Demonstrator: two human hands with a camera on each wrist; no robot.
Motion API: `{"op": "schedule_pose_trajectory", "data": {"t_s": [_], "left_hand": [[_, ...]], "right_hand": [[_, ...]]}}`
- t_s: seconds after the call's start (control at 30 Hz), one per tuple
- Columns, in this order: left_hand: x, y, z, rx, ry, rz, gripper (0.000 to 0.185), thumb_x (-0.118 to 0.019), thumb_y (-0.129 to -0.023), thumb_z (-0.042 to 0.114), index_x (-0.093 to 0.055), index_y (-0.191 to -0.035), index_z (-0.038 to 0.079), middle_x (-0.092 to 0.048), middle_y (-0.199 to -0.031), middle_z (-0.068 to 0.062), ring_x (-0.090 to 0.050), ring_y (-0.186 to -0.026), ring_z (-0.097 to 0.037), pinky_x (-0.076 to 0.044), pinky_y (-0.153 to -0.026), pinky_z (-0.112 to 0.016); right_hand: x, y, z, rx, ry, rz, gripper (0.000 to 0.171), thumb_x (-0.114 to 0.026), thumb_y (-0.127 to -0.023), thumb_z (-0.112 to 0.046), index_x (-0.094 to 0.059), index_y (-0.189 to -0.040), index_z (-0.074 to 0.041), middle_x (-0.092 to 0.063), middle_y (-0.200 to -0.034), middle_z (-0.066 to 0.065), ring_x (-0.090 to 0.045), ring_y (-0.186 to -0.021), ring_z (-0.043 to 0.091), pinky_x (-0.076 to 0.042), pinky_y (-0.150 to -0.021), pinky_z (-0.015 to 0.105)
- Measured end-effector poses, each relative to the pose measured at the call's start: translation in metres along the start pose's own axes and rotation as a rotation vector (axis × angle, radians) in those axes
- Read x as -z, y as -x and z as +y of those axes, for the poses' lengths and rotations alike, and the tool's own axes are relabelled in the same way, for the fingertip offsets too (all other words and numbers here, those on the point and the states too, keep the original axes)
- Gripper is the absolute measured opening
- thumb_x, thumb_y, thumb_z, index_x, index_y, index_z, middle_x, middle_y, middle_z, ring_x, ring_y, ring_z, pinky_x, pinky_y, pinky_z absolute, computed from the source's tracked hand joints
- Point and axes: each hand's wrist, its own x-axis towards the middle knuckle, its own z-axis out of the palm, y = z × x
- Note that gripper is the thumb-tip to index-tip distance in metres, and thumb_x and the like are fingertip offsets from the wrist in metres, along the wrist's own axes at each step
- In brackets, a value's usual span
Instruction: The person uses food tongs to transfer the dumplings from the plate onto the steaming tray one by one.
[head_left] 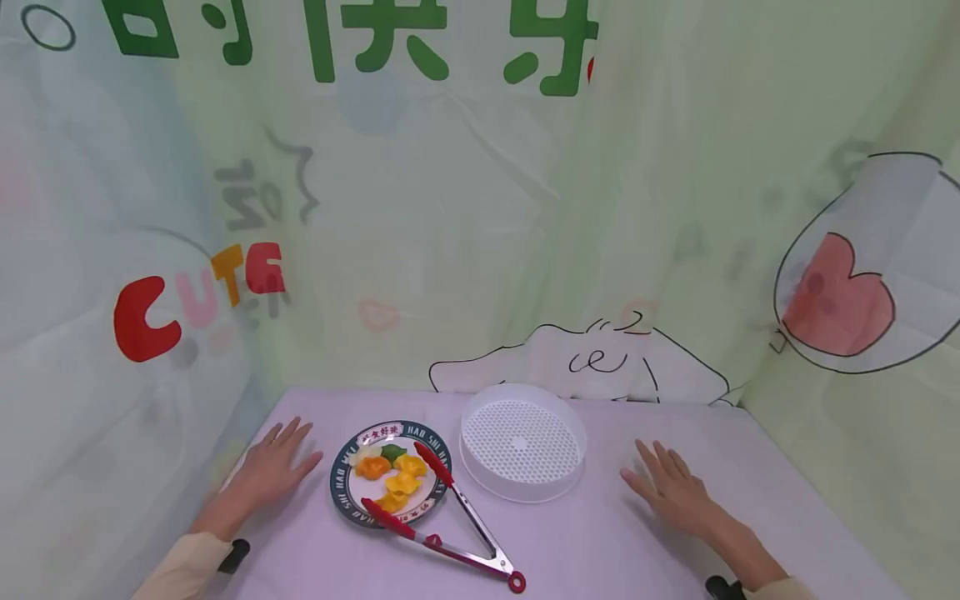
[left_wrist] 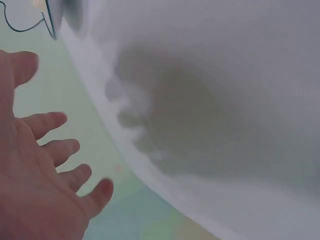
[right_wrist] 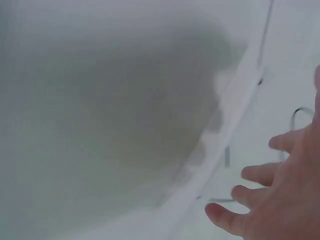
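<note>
My left hand [head_left: 272,467] is over the left side of the table, fingers spread, holding nothing; its shadow shows below it in the left wrist view. On the other side my right hand [head_left: 670,487] also holds nothing, its fingers extended. Nearest the left hand is a round plate [head_left: 341,483] with a dark lettered rim. Several small dumpling-shaped pieces [head_left: 405,483] in yellow, orange, green and white lie on it. Red-tipped metal tongs [head_left: 480,521] lie spread, both tips over the plate. Right of the plate stands a white round steamer basket [head_left: 521,492] with a perforated base.
The table [head_left: 600,558] has a pale lilac cover. Behind it and at both sides hang pale printed curtains [head_left: 480,208] with green characters, coloured letters and a heart drawing. The steamer basket stands close to the table's back edge.
</note>
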Motion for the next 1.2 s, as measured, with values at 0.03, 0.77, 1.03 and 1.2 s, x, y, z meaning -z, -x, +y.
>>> {"op": "schedule_pose_trajectory", "data": {"t_s": [0.03,0.77,1.03,1.2], "left_hand": [[0.0,-0.001,0.004,-0.007,0.028,0.003,0.064,-0.057,-0.099,0.043,-0.046,-0.146,0.001,-0.035,-0.155,-0.03,-0.032,-0.141,-0.054,-0.028,-0.11,-0.071],[0.006,-0.013,0.052,0.176,0.22,-0.32,0.026,-0.058,-0.101,0.024,-0.063,-0.103,-0.001,-0.056,-0.079,-0.007,-0.053,-0.075,-0.02,-0.044,-0.067,-0.029],[0.009,-0.014,0.055,0.187,0.221,-0.328,0.025,-0.057,-0.101,0.023,-0.063,-0.102,-0.001,-0.055,-0.079,-0.007,-0.053,-0.075,-0.019,-0.043,-0.066,-0.028],[0.007,-0.013,0.054,0.199,0.224,-0.337,0.025,-0.057,-0.101,0.023,-0.063,-0.103,-0.001,-0.055,-0.078,-0.008,-0.053,-0.075,-0.019,-0.043,-0.065,-0.027]], "right_hand": [[0.001,0.003,-0.01,0.02,0.0,0.02,0.084,-0.043,-0.101,-0.06,-0.027,-0.154,0.003,-0.026,-0.154,0.039,-0.026,-0.139,0.062,-0.026,-0.101,0.08],[-0.076,0.032,-0.212,0.22,-0.05,-0.256,0.086,-0.077,-0.078,-0.059,-0.051,-0.141,-0.007,-0.053,-0.106,0.002,-0.048,-0.086,0.012,-0.049,-0.068,0.023],[-0.065,0.033,-0.213,0.151,-0.284,-0.254,0.072,-0.072,-0.084,-0.04,-0.04,-0.138,-0.004,-0.058,-0.104,0.007,-0.054,-0.086,0.018,-0.051,-0.071,0.033],[-0.06,0.032,-0.216,0.093,-0.365,-0.231,0.077,-0.077,-0.083,-0.048,-0.044,-0.136,-0.003,-0.058,-0.097,0.007,-0.053,-0.08,0.017,-0.049,-0.06,0.026]]}}
